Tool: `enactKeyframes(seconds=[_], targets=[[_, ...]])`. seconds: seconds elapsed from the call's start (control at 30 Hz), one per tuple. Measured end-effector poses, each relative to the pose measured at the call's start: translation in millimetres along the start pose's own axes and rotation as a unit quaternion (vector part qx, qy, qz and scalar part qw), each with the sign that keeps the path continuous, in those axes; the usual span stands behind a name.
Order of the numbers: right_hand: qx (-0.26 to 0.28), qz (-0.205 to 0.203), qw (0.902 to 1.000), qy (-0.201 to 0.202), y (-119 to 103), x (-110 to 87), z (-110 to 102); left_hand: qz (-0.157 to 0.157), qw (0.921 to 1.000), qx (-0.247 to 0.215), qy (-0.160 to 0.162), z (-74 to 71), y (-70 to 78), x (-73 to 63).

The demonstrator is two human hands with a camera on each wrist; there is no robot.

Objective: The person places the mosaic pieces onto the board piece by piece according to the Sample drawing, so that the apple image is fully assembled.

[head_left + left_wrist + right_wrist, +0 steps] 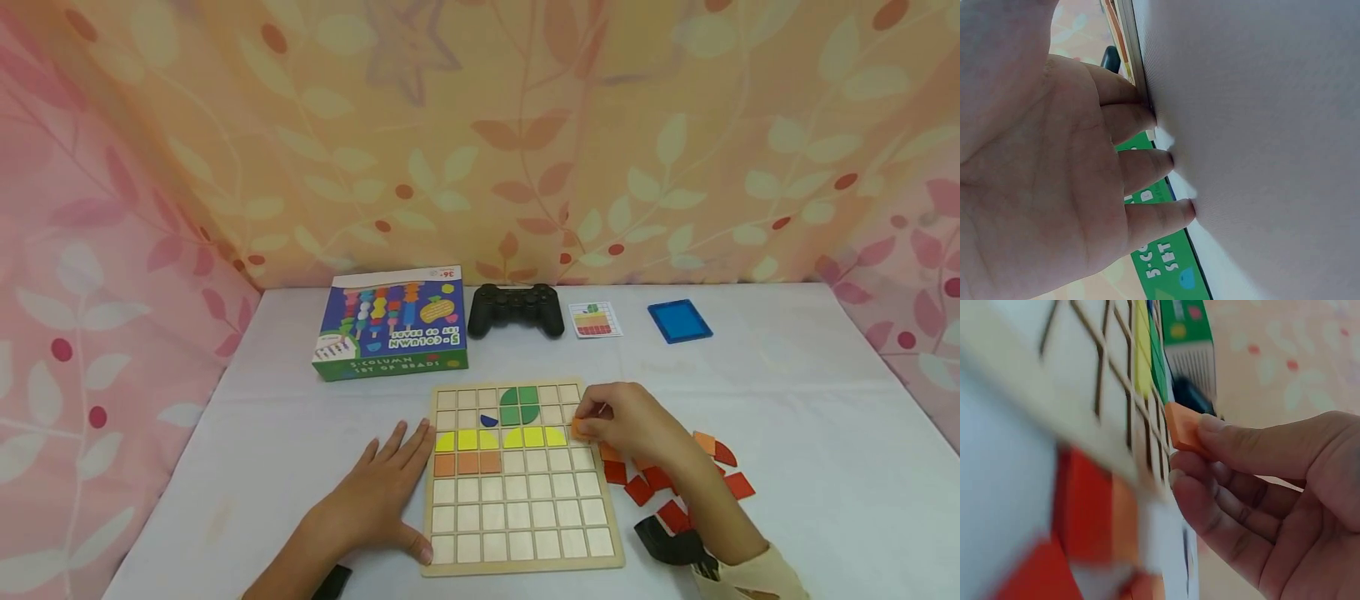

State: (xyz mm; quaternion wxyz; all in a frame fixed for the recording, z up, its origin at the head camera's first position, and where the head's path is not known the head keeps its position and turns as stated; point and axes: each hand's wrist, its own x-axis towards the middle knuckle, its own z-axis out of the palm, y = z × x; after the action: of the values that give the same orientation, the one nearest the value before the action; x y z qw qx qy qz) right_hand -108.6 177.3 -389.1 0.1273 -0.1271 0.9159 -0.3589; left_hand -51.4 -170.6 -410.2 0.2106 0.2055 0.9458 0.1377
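A wooden grid board (525, 567) lies on the white table, partly filled with tiles. Its upper rows carry green tiles (519, 406) and one small blue half-round tile (489, 421). Below them runs a row of yellow tiles (467, 439), then several orange tiles (467, 462) at the left. My left hand (378, 492) rests flat along the board's left edge, fingers spread and straight. Between thumb and fingers, my right hand (626, 421) pinches an orange square tile (1184, 428) over the board's right edge.
Loose red tiles (639, 490) and orange ones lie right of the board, partly under my right forearm. Behind it stand a bead-set box (390, 325), a black game controller (516, 310), a pattern card (595, 320) and a blue square tray (679, 321).
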Motion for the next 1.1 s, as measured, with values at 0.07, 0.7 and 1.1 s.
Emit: enactKeyframes(seconds=[0.07,0.7,1.1], targets=[[-0.001,-0.021,0.9998,-0.002,-7,1.8,9,0.0,1.0,0.0,0.0,-0.2,-0.1,0.0],[-0.113,-0.165,0.9797,0.003,-56,6.6,80,0.005,1.0,-0.006,-0.001,-2.3,0.1,-1.5],[-0.123,-0.121,0.9846,0.031,-34,1.8,51,0.012,0.9999,0.001,0.005,-1.1,-0.5,-0.8]])
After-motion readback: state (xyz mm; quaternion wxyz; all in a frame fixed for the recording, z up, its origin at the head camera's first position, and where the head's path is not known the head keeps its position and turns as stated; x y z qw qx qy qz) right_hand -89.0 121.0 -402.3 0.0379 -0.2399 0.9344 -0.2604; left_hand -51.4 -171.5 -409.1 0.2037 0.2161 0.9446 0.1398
